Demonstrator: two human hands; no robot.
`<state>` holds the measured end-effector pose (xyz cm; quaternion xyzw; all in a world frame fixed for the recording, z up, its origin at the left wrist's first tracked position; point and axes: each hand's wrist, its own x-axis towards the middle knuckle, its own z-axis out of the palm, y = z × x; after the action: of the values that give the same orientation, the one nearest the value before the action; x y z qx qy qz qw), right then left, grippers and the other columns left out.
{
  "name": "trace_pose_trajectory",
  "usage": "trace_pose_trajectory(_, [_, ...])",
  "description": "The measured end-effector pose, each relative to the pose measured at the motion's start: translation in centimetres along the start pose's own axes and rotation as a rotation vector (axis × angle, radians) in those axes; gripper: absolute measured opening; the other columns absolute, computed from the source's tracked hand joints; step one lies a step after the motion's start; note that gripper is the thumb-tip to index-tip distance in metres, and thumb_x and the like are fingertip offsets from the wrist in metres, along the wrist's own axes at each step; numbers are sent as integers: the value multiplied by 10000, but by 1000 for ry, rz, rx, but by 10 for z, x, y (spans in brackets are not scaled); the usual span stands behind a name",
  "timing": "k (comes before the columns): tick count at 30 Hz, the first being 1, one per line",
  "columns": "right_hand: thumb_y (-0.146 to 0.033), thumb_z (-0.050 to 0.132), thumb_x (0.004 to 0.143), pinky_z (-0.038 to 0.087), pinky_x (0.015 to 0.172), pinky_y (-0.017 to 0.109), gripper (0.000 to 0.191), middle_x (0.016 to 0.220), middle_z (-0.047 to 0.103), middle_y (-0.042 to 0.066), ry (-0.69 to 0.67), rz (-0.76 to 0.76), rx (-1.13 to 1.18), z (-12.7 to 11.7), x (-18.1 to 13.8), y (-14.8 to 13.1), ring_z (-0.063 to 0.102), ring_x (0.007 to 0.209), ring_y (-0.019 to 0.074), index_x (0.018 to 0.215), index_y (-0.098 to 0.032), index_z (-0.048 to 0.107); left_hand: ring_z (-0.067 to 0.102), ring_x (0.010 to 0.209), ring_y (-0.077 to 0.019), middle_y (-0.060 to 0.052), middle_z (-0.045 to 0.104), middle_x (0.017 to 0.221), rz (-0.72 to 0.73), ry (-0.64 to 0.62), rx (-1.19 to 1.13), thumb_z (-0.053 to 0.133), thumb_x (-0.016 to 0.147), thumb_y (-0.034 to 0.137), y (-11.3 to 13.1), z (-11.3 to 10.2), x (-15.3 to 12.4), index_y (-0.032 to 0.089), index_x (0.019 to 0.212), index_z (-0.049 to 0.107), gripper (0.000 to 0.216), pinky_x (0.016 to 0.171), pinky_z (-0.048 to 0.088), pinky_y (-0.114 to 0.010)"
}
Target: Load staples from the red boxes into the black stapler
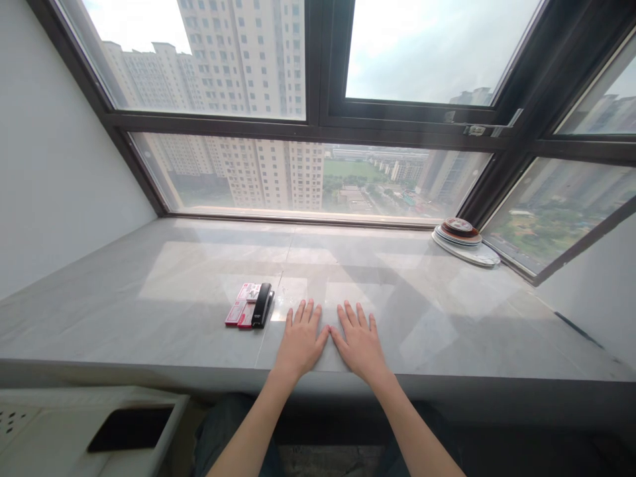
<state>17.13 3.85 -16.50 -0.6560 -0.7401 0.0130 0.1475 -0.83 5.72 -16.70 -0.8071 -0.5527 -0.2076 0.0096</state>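
Both of my hands lie flat on the grey marble-like window sill (173, 338), palms down, thumbs touching or nearly so. My left hand (301, 338) has its fingers stretched forward and holds nothing. Likewise my right hand (359, 339) rests with its fingers apart and nothing under it that I can see. Just left of my left hand is a black stapler (261, 305), standing lengthwise away from me. Against its left side sit several small red-and-white boxes (235, 313), one of them on top of the others. Neither hand touches the stapler or the boxes.
A stack of round plates or lids (464, 240) stands at the back right corner by the window frame (318, 126). Below the sill's front edge, at lower left, a white plastic surface (50, 437) carries a black phone-like slab (132, 428). White walls close both sides.
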Motion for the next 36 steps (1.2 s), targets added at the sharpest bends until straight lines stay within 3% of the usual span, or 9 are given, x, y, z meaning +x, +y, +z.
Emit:
trace_pose_trajectory(12, [-540, 352, 1060, 64, 1244, 578, 635, 1711, 177, 14, -9, 5, -1, -1, -1, 0, 67, 1578, 336, 1637, -279, 316, 244, 1555, -314, -93, 357, 1649, -13, 3, 5, 387, 1049, 449, 3, -1, -2, 259, 1552, 427, 540, 1259, 178, -581])
trace_pose_trajectory(23, [-539, 345, 1062, 51, 1246, 569, 633, 1713, 169, 7, -12, 12, -22, -1, 0, 0, 69, 1577, 336, 1641, -285, 306, 226, 1568, -288, -46, 282, 1685, -22, -33, 67, 367, 1053, 440, 3, -3, -6, 289, 1600, 356, 568, 1271, 180, -551])
trace_pose_trajectory(36, [-558, 383, 1054, 74, 1246, 550, 626, 1707, 201, 4, 31, 12, 45, -7, -2, -1, 92, 1575, 330, 1627, -309, 337, 255, 1559, -282, -66, 326, 1666, -2, 2, 14, 403, 1055, 439, 2, -3, -6, 278, 1570, 414, 539, 1257, 223, -537])
